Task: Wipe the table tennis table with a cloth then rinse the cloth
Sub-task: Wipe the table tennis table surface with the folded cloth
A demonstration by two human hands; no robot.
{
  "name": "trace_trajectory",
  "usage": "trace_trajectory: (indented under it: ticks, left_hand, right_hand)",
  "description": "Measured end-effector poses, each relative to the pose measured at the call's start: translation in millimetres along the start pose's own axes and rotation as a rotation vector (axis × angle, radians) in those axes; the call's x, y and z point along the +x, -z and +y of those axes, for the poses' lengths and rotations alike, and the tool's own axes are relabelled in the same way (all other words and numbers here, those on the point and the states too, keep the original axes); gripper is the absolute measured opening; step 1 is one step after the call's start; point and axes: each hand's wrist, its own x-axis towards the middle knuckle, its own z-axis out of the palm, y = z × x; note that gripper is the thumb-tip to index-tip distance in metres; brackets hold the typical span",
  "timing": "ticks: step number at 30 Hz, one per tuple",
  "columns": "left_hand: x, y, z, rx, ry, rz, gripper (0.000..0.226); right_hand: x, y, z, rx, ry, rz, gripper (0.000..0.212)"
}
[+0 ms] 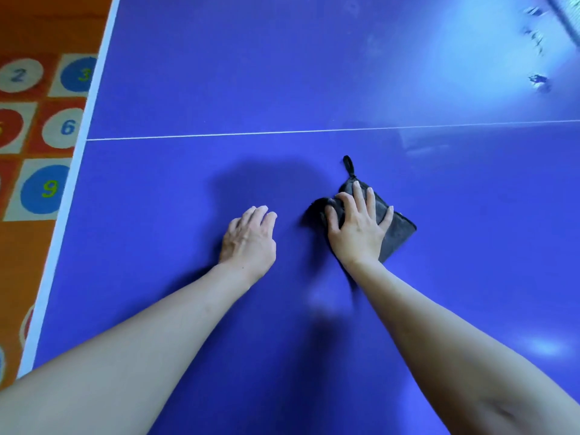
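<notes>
A blue table tennis table (314,73) with a thin white centre line and a white edge band fills the view. A dark grey folded cloth (397,230) with a small hanging loop lies on it, right of centre. My right hand (357,227) presses flat on the cloth, fingers spread and nearly straight. My left hand (249,238) rests on the bare table a hand's width to the left, its fingers bent down onto the surface, holding nothing.
The table's white left edge (66,208) runs diagonally; beyond it lies an orange floor mat with numbered circles (44,189). Bright glare and a blurred net or fitting (538,80) show at the far right corner.
</notes>
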Motion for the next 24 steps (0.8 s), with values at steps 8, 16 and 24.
trace_trajectory:
  ticks: [8,16,24]
  left_hand:
    - [94,13,53,0.044,0.025,0.037,0.056]
    - [169,17,94,0.051,0.075,0.092,0.052]
    - [177,2,76,-0.018,0.014,0.289,0.04]
  right_hand:
    - [119,5,26,0.117,-0.071,0.074,0.025]
    - [201,20,53,0.167,-0.063,0.12,0.033]
    - [211,14,43,-0.042,-0.005,0.013,0.081]
